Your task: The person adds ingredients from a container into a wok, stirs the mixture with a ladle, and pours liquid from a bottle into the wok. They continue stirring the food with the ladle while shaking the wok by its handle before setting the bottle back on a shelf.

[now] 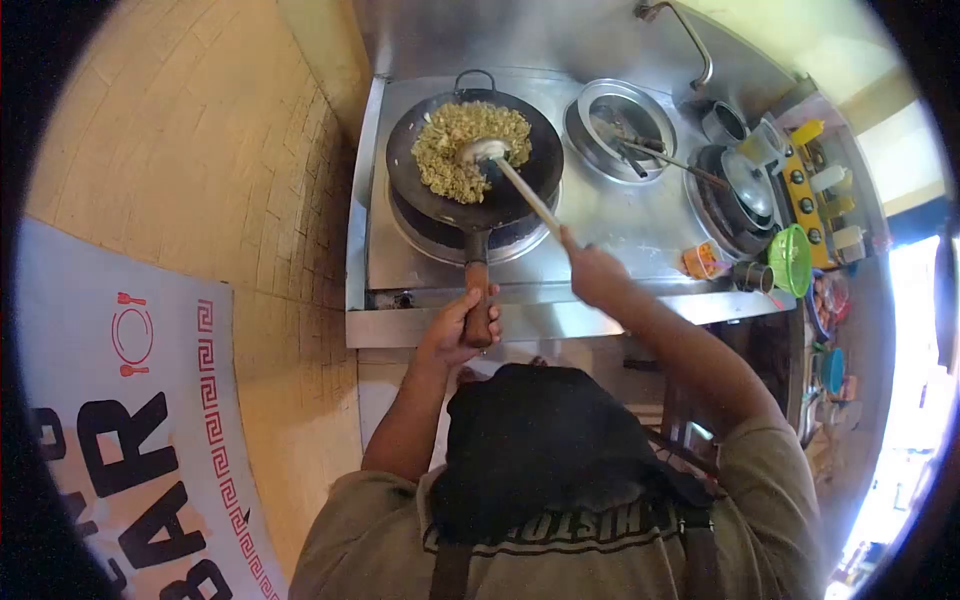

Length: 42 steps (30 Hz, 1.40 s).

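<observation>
A dark wok (543,170) sits on the left burner, with brown wooden handle (478,300) toward me. My left hand (462,325) is closed around that handle. Browned fried rice (445,150) fills the middle and far side of the wok. My right hand (597,277) grips the end of a long-handled wok ladle (530,195). The ladle's rounded head rests in the rice and slants down to the left from my hand.
Right of the wok is a burner ring (672,125) with a dark utensil across it. Farther right stand a lidded pan (745,185), a green basket (791,260), an orange cup (703,262) and several bottles. A faucet (700,50) overhangs the stove; a tiled wall (290,150) borders its left.
</observation>
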Tool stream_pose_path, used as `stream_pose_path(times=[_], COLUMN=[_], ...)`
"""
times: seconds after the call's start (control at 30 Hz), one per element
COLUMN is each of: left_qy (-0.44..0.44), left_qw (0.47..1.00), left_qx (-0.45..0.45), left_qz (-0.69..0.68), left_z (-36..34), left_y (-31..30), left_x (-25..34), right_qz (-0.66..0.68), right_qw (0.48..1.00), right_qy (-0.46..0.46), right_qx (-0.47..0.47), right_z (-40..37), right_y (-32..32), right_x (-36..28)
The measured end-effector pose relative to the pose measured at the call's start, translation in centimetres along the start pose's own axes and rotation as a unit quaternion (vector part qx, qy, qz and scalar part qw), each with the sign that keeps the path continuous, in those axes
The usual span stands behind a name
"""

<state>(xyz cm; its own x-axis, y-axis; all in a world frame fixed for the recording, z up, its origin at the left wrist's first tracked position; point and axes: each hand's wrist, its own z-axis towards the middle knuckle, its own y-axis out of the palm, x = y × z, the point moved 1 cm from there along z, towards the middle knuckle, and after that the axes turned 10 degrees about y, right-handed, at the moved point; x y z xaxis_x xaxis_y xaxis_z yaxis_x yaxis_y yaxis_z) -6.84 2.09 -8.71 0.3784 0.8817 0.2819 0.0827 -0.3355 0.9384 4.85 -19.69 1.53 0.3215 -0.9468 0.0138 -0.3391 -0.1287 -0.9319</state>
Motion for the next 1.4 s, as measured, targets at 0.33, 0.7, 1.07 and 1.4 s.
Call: stream_pose_path(times=[0.33,0.7,1.07,1.4], left_qy=[-0.194,-0.115,-0.274,-0.367], left_qw=[0.98,0.969,0.836,0.708], left_qx=[0.01,0.19,0.211,0.059], left_qz=[0.034,0.11,0.427,0.6], left_z=[-5.1,0.2,1.4,3.2], left_y=[-15.2,-30.6,-25.1,-14.0], left_x=[-9.2,-17.4,-15.4,-39.9], right_qz=[-0.054,-0.082,0.329,0.324], right_qw=[0.996,0.994,0.937,0.603], right_qy=[-0.045,-0.006,0.115,0.64], right_qx=[0.053,-0.066,0.037,0.35], right_z=[1.8,-1.9,-11.4,-65.2], right_y=[2.9,-0.3,5.1,25.9], right_x=[2.0,-2.2,3.2,42.9])
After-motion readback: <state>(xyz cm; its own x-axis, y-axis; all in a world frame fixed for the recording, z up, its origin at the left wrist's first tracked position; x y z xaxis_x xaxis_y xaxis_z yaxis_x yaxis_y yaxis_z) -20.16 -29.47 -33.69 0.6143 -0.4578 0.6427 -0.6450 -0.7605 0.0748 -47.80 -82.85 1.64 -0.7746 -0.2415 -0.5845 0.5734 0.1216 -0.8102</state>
